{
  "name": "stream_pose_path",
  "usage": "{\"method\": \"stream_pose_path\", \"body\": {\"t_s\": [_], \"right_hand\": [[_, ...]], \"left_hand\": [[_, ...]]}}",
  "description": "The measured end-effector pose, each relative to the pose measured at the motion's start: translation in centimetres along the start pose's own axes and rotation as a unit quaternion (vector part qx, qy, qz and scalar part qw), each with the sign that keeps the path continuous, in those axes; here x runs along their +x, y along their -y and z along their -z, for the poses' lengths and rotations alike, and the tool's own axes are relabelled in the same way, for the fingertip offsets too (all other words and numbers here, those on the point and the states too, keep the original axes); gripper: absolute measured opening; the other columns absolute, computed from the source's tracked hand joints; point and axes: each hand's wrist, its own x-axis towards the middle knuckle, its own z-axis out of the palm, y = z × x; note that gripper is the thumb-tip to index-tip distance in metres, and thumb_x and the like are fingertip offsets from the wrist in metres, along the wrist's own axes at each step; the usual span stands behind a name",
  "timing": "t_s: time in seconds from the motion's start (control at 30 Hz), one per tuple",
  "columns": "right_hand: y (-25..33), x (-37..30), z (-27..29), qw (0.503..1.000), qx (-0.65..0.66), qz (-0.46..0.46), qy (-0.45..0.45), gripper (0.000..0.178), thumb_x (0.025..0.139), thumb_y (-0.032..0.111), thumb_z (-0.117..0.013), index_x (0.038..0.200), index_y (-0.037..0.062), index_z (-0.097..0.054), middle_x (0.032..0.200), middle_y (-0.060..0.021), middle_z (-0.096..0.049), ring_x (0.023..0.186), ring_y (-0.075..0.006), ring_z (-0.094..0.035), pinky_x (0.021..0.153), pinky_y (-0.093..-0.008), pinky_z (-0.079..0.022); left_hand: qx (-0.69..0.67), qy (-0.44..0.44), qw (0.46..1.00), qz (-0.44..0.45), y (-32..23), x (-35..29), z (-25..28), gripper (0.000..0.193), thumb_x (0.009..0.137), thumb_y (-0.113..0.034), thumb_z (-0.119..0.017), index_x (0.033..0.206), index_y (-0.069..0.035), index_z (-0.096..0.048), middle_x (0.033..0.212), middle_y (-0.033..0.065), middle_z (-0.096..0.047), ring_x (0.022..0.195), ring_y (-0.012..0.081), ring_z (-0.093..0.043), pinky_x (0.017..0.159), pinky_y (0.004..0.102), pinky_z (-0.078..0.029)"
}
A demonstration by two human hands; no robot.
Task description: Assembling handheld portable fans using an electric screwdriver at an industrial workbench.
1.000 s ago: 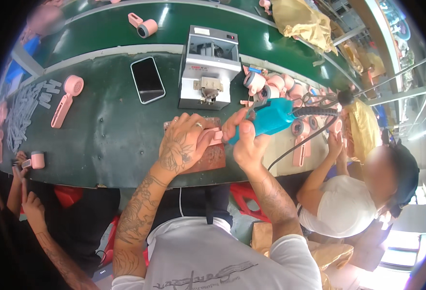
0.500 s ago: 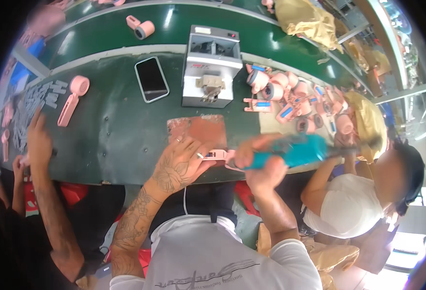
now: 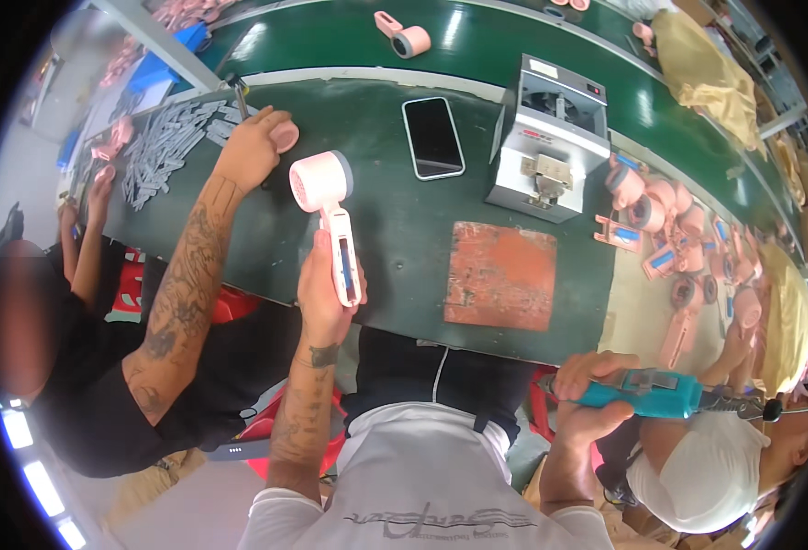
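My left hand is closed around the handle of a pink handheld fan, lifted above the left half of the bench. Its round, grilled head points up, and the handle's open face shows something dark blue inside. To the right, past the bench's front edge, my right hand grips a teal electric screwdriver, its bit pointing right and a cable trailing from it. A worn reddish mat lies on the bench between my hands.
A grey machine and a phone stand behind the mat. Pink fan parts are heaped at right. On the left, a co-worker's hand touches another pink fan beside grey strips. Another person sits at right.
My left hand has raised the fan off the mat area and moved left. The screwdriver has come away from the fan, rightward with my right hand. The view has turned left.
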Motion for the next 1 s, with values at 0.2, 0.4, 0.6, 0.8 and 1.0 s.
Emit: {"method": "stream_pose_path", "body": {"t_s": [0.2, 0.4, 0.6, 0.8, 1.0], "right_hand": [[-0.1, -0.2, -1.4, 1.000, -0.004, -0.008, 0.002, 0.070, 0.092, 0.070, -0.058, 0.101, 0.0022, -0.046, 0.064, -0.0069, -0.052, 0.050, -0.0189, -0.052, 0.046, -0.0313, -0.045], [-0.3, -0.7, -0.8, 1.000, 0.006, -0.017, 0.015, 0.071, 0.089, 0.067, -0.063, 0.102, -0.0001, -0.047, 0.066, -0.0085, -0.055, 0.053, -0.0195, -0.055, 0.048, -0.0316, -0.047], [0.1, -0.9, -0.9, 0.999, -0.037, -0.011, -0.035, 0.072, 0.088, 0.073, -0.061, 0.098, 0.0028, -0.046, 0.060, -0.0034, -0.047, 0.048, -0.0166, -0.048, 0.043, -0.0303, -0.040], [0.2, -1.7, 0.8, 0.998, 0.005, -0.035, -0.044, 0.075, 0.084, 0.065, -0.073, 0.107, -0.0042, -0.055, 0.070, -0.0105, -0.058, 0.061, -0.0215, -0.061, 0.053, -0.0325, -0.050], [1.3, -1.8, 1.9, 0.998, 0.016, -0.055, -0.034, 0.074, 0.082, 0.061, -0.077, 0.110, -0.0041, -0.056, 0.075, -0.0084, -0.063, 0.067, -0.0167, -0.062, 0.058, -0.0291, -0.049]], "left_hand": [[0.064, -0.043, 0.997, -0.007, -0.5, 1.0, 1.4, 0.035, 0.109, -0.040, -0.048, 0.096, -0.009, -0.057, 0.064, -0.0028, -0.048, 0.047, 0.0062, -0.043, 0.040, 0.0239, -0.031], [0.100, -0.026, 0.995, -0.016, -2.3, 3.2, 3.6, 0.029, 0.097, -0.028, -0.071, 0.107, -0.003, -0.059, 0.071, -0.0033, -0.053, 0.049, 0.0051, -0.048, 0.040, 0.0207, -0.035], [0.080, 0.017, 0.997, 0.015, -2.6, 4.2, 3.5, 0.030, 0.098, -0.030, -0.070, 0.101, -0.003, -0.056, 0.063, -0.0024, -0.050, 0.041, 0.0061, -0.040, 0.037, 0.0231, -0.030], [0.606, -0.131, 0.748, -0.236, -4.0, 7.5, 4.2, 0.047, 0.091, -0.046, -0.074, 0.101, -0.002, -0.059, 0.071, 0.0146, -0.069, 0.060, 0.0324, -0.069, 0.055, 0.0469, -0.052], [0.824, -0.134, 0.402, -0.376, -6.0, 11.4, 7.0, 0.047, 0.091, -0.044, -0.072, 0.114, -0.004, -0.063, 0.109, 0.0172, -0.066, 0.103, 0.0378, -0.062, 0.086, 0.0501, -0.052]]}}
